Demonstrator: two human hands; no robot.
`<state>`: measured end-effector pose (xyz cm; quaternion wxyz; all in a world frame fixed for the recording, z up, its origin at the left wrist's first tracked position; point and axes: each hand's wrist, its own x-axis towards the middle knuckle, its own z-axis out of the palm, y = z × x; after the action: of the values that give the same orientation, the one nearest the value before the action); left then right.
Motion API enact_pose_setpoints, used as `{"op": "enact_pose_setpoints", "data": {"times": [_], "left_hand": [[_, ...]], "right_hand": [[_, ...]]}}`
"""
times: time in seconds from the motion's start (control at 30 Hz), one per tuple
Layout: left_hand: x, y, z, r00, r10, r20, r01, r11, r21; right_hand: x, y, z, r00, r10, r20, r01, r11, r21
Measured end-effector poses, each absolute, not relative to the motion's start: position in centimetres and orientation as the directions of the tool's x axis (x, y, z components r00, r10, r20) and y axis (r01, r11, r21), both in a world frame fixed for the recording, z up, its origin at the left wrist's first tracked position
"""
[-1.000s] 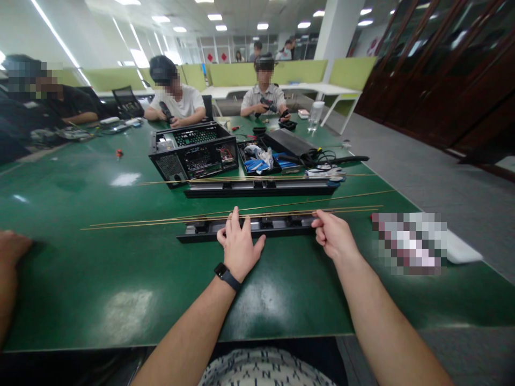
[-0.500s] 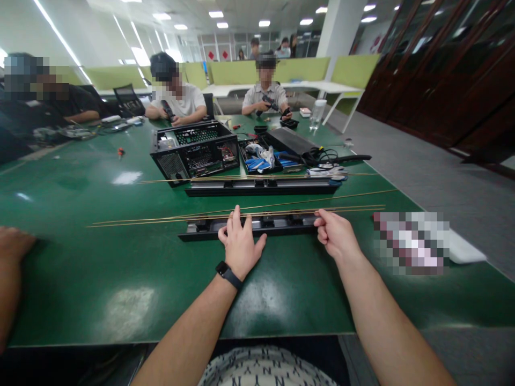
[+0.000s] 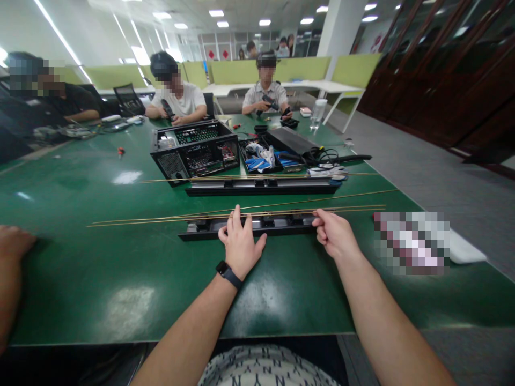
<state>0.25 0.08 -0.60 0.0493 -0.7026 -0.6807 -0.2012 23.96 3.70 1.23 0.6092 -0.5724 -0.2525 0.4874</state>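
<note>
My left hand (image 3: pixel 240 244) lies over the nearer long black rail (image 3: pixel 273 232), fingers spread, its fingertips at the thin brass-coloured rods (image 3: pixel 140 220). These rods run lengthwise along the rail and stick out past both its ends. At the rail's right end, my right hand (image 3: pixel 336 233) is closed, thumb and forefinger pinched together beside the rods. Whatever sits in that pinch is too small or hidden to make out. Dark blocks (image 3: pixel 267 220) sit inside the rail's channel. Another thin rod (image 3: pixel 354 196) slants off behind to the right.
Farther back lies a second black rail (image 3: pixel 261 190) with rods along it. Behind stand an open computer case (image 3: pixel 195 153) and a tray of blue-white gloves (image 3: pixel 261 158). A white object (image 3: pixel 469 246) lies right. Another person's hand (image 3: pixel 14 244) rests at left; several people sit beyond.
My right fingertips have shifted very slightly to the left along the rail's end. My left hand, the rail and the rods look unmoved.
</note>
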Motion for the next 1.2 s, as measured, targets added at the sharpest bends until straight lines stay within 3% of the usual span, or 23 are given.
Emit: {"op": "enact_pose_setpoints", "data": {"times": [1.2], "left_hand": [[0.29, -0.02, -0.42, -0.013, 0.945, 0.328, 0.976, -0.06, 0.21]], "right_hand": [[24.1, 3.71, 1.19, 0.39, 0.883, -0.263, -0.302, -0.147, -0.942]]}}
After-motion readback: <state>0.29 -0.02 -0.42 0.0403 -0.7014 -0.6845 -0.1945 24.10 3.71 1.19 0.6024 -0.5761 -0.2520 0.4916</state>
